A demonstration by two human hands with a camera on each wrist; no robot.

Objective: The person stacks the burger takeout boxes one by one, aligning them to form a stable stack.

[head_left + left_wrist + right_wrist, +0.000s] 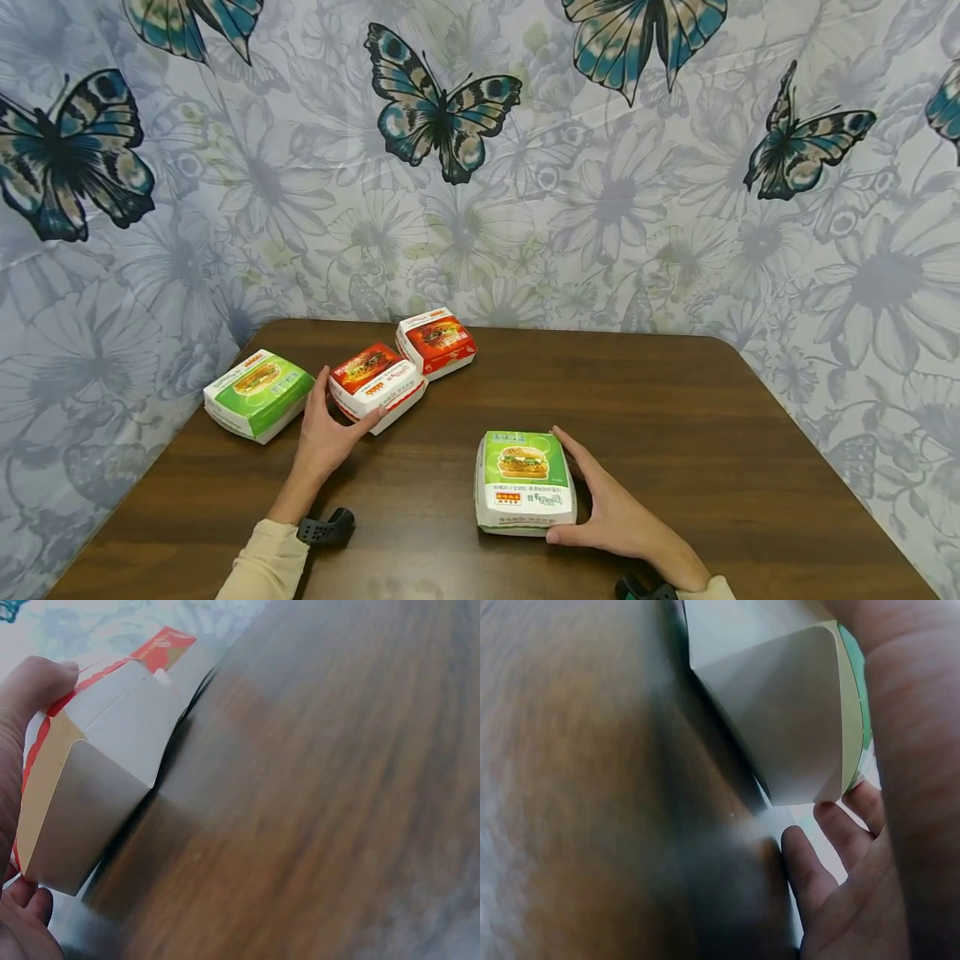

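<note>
On the left side of the table, my left hand (327, 437) holds a red and white burger box (377, 384) between thumb and fingers. In the left wrist view the thumb lies against one side of this red box (124, 712), with fingertips at its other end. Nearer the front, my right hand (611, 508) grips a green and white burger box (525, 483) along its right side, thumb at the near corner. The right wrist view has fingertips touching the end of the green box (780, 720). Both boxes stand flat on the table.
A second green burger box (258, 394) sits left of my left hand. Another red burger box (437, 342) stands behind the held red one, almost touching it. The brown wooden table (675, 417) ends at a butterfly-patterned cloth (525, 250).
</note>
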